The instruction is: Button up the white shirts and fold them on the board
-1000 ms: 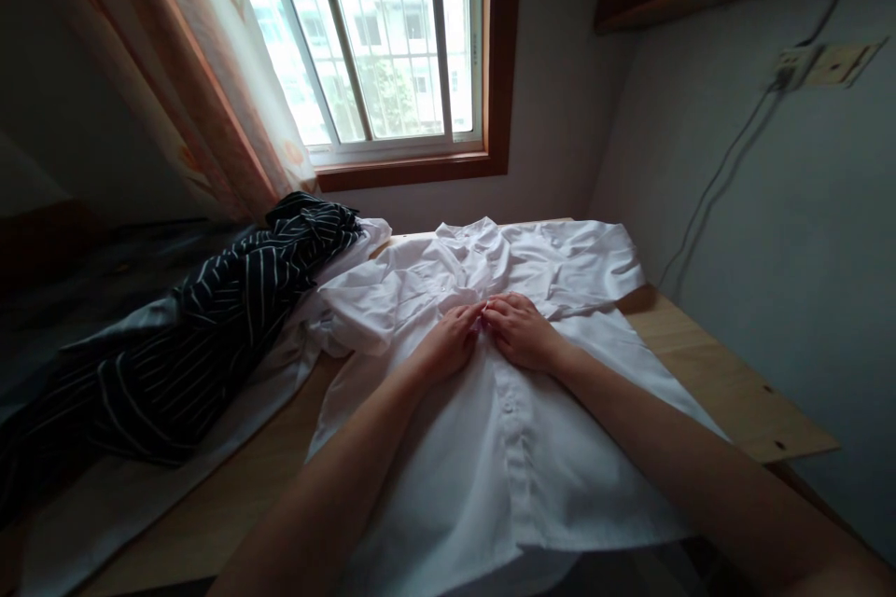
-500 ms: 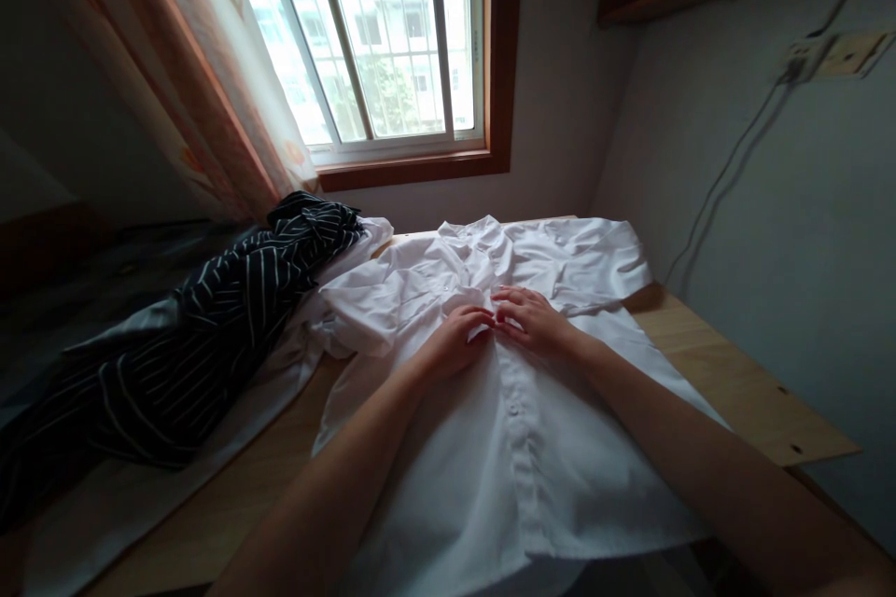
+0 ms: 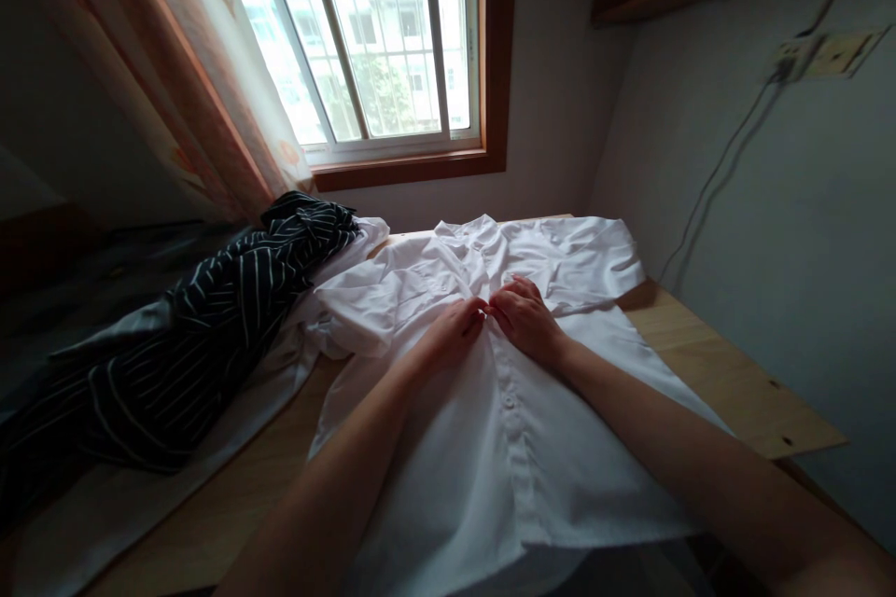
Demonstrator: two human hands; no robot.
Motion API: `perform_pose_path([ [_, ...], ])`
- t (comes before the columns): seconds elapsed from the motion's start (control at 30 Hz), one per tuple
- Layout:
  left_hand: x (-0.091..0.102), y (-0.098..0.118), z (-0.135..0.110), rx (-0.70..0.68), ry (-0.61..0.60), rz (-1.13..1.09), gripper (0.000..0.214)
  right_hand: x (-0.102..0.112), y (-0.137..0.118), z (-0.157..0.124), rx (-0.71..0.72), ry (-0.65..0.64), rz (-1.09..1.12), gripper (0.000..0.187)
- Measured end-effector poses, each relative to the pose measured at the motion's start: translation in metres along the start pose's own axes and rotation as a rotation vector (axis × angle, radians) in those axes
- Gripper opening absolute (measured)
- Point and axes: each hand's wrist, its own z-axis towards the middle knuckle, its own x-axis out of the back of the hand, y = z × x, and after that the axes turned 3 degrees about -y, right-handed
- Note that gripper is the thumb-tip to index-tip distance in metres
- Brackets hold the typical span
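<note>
A white shirt point(image 3: 434, 448) lies spread front side up, its collar toward the window and its hem toward me. Down its middle runs the button placket, with a button point(image 3: 510, 401) showing below my hands. My left hand point(image 3: 458, 325) pinches the placket at about chest height, fingers closed. Touching it at the fingertips, my right hand point(image 3: 522, 312) has curled fingers pinching the same spot. The bit of cloth or button between the fingertips is hidden.
Black-and-white striped clothing point(image 3: 189, 364) is heaped at the left over more white cloth point(image 3: 133, 522). The shirt lies on a wooden board point(image 3: 728, 364). Beyond it is a window point(image 3: 378, 47) with a curtain point(image 3: 189, 75). A cable point(image 3: 721, 159) hangs on the right wall.
My right hand's fingers have curled in from a more spread pose, and both hands' fingertips have come together on the placket. The view has shifted slightly.
</note>
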Motion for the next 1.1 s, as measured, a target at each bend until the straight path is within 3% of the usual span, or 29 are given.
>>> perform_pose_path([
  [0.23,0.003,0.006,0.0,-0.033,-0.027,0.181,0.027,-0.001,0.0,0.0,-0.087,-0.021,-0.079,0.022],
  [0.67,0.006,0.009,-0.006,-0.064,-0.063,0.161,0.013,-0.004,0.006,0.0,-0.088,-0.078,-0.042,0.022],
  [1.1,-0.001,0.0,-0.003,-0.053,-0.074,0.099,0.021,-0.002,0.006,0.0,-0.118,-0.106,-0.055,0.029],
])
